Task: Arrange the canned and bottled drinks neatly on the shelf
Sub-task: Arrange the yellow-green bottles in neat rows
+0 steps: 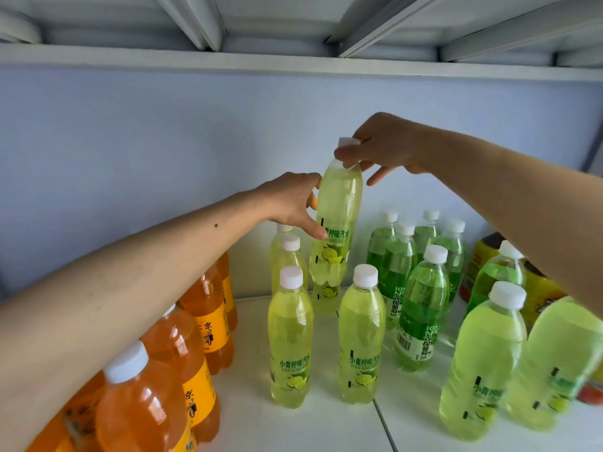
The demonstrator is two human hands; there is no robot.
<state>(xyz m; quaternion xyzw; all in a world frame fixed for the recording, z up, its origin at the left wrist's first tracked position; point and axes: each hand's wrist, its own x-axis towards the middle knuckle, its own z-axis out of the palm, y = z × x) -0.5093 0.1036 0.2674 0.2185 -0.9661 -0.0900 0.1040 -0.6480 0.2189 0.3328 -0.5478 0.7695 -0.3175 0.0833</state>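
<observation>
your right hand (pixel 388 148) pinches the neck of one lime soda bottle (pixel 337 220), lifted above the white shelf (pixel 293 429). your left hand (pixel 293 203) touches its side, fingers loosely spread. yellow-green lime bottles (pixel 290 340): at least seven counted, held one included. green grape bottles (pixel 421 308): six visible. orange soda bottles (pixel 143 406): at least four, far left.

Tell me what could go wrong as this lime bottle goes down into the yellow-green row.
The right hand pinches the raised lime bottle only at its cap, and the left hand just touches its side, so it could slip or swing. Its base hangs close above another lime bottle and beside the back-row bottle; lowering it could topple them. The left forearm passes just over the orange bottles and might brush one.
</observation>
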